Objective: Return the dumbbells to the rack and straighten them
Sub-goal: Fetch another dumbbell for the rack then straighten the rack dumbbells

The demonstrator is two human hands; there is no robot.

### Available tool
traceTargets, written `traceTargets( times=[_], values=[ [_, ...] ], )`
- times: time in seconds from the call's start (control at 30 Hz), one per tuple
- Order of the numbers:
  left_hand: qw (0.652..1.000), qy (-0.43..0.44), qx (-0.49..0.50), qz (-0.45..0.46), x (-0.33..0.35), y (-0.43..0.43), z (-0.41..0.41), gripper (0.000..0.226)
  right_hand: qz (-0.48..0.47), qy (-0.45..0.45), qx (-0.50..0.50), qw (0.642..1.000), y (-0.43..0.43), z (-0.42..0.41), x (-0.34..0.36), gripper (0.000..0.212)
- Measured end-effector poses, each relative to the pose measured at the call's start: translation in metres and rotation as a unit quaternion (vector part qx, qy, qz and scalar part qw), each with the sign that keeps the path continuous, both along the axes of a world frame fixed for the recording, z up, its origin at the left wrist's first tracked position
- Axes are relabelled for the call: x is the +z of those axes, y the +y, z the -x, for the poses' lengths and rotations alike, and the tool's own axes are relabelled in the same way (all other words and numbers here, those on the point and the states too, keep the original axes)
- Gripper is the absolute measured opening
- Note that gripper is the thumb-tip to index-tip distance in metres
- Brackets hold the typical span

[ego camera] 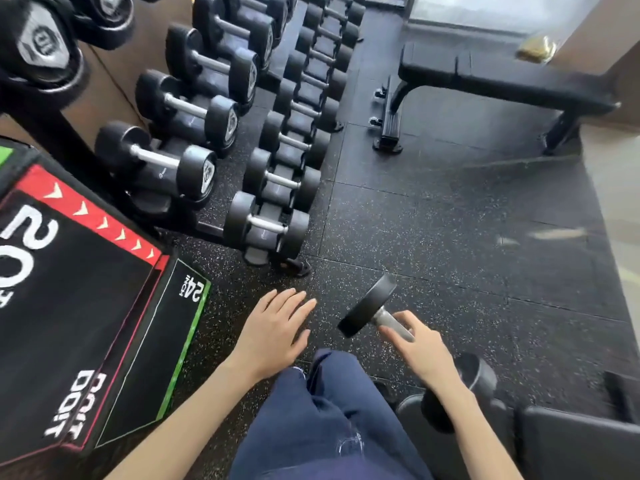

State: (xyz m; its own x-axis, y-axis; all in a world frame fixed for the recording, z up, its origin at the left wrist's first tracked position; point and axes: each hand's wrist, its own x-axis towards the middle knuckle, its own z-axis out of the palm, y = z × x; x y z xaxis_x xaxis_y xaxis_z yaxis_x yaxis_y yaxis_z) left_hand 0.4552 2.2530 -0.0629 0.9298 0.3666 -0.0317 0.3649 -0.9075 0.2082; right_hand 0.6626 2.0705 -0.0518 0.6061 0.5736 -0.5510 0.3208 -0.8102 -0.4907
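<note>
The right hand (420, 351) grips a dumbbell (372, 311) by its bar, near the rack's (273, 252) end; the left hand (273, 332) hovers, fingers straight.

The dumbbell (367, 306) lies in the right hand (420, 351). One of its heads is ahead and left of this hand, and the other is behind the wrist. The left hand (273, 336) is beside it, apart, above the floor (450, 237). Ahead of the left hand stands the rack (298, 266), and the racked dumbbells (266, 225) on it run away from the hands in two rows. Left of the left hand a large box (86, 306) stands on the floor. Well ahead of the right hand is a bench (502, 81). Behind and right of the right hand is a padded seat (571, 445). Between the arms is the person's leg (329, 410).
</note>
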Motion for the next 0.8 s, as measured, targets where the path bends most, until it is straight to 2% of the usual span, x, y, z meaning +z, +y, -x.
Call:
traceTargets(
  times=[0.2, 0.37, 0.6, 0.8],
  values=[
    [1.000, 0.023, -0.020, 0.006, -0.015, 0.040, -0.055, 0.051, 0.031, 0.012, 0.011, 0.999, 0.032, -0.056, -0.010, 0.032],
    [0.999, 0.034, -0.014, -0.001, -0.008, 0.087, -0.141, 0.052, 0.047, -0.014, 0.044, 0.998, 0.078, -0.135, -0.008, 0.034],
    [1.000, -0.016, 0.002, -0.006, 0.015, 0.147, -0.265, 0.051, 0.041, -0.060, 0.060, 0.996, 0.139, -0.247, 0.015, 0.039],
    [0.999, -0.003, 0.032, 0.003, 0.003, 0.187, -0.310, 0.052, 0.031, -0.012, 0.022, 0.999, 0.179, -0.304, 0.010, 0.032]
  ],
)
